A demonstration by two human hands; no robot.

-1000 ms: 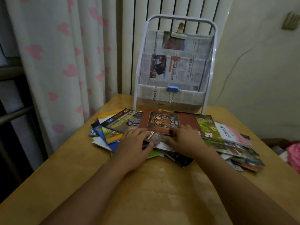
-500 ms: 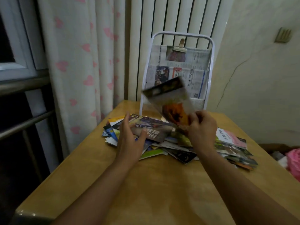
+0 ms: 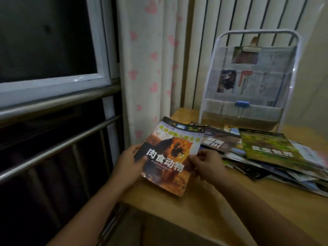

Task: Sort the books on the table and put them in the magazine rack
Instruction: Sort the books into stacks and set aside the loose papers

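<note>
I hold a book with a lion on its orange cover (image 3: 170, 157) over the table's left front corner. My left hand (image 3: 128, 166) grips its left edge, thumb on the cover. My right hand (image 3: 206, 164) pinches its right edge. A spread pile of several books (image 3: 266, 153) lies on the wooden table (image 3: 204, 210) to the right, a green-covered one (image 3: 268, 148) on top. The white wire magazine rack (image 3: 252, 82), lined with newspaper and fitted with a blue clip, stands upright behind the pile.
A white curtain with pink hearts (image 3: 150, 59) hangs left of the rack, a radiator (image 3: 230, 15) behind it. A window frame and metal rails (image 3: 58, 103) fill the left side. A pale wall (image 3: 316, 68) is at the right.
The lion book left the pile in my right hand and came toward me to the left corner; my left hand left the pile and took its left edge. My view swung left.
</note>
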